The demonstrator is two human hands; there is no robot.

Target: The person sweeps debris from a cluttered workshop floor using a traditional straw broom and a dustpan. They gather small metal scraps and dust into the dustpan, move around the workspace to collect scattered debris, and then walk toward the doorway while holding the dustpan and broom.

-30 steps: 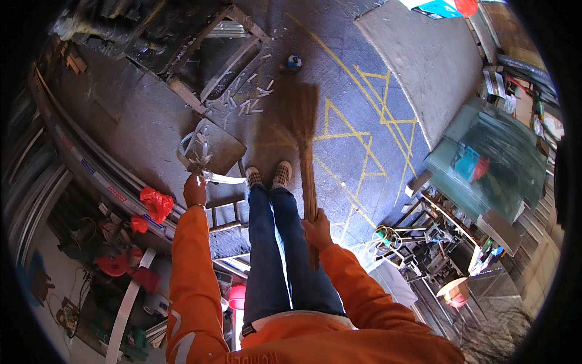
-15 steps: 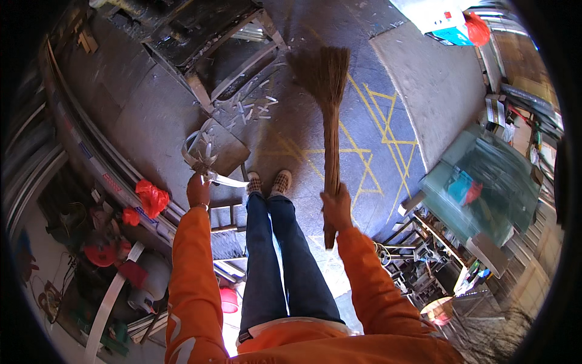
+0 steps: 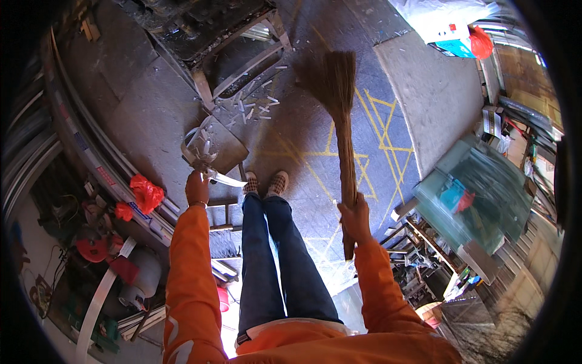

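The right hand (image 3: 356, 219) is closed around the handle of a broom (image 3: 345, 145), with the end of the handle poking out just behind the fist; the bristles fan out ahead of that hand, slightly to its left, above the floor (image 3: 303, 133), though whether they touch it I cannot tell. The left hand (image 3: 197, 189) is closed on a bunch of pale strips (image 3: 206, 159), some curling up ahead of it and one pointing right toward the shoes (image 3: 277, 183). Just ahead of the left hand, behind the strips, is a flat pan (image 3: 227, 145); whether that hand grips it too I cannot tell. Small white scraps (image 3: 248, 110) lie scattered on the floor, farther ahead of the left hand and to its right, beside the leg of a dark stand (image 3: 206, 88). A red bag (image 3: 147, 193) sits to the left of the left hand, by long bars (image 3: 91, 145), and a grey cylinder (image 3: 144, 273) is behind it. Well to the right of the right hand are glass sheets (image 3: 485, 194), and yellow lines (image 3: 397, 145) mark the floor ahead of it.
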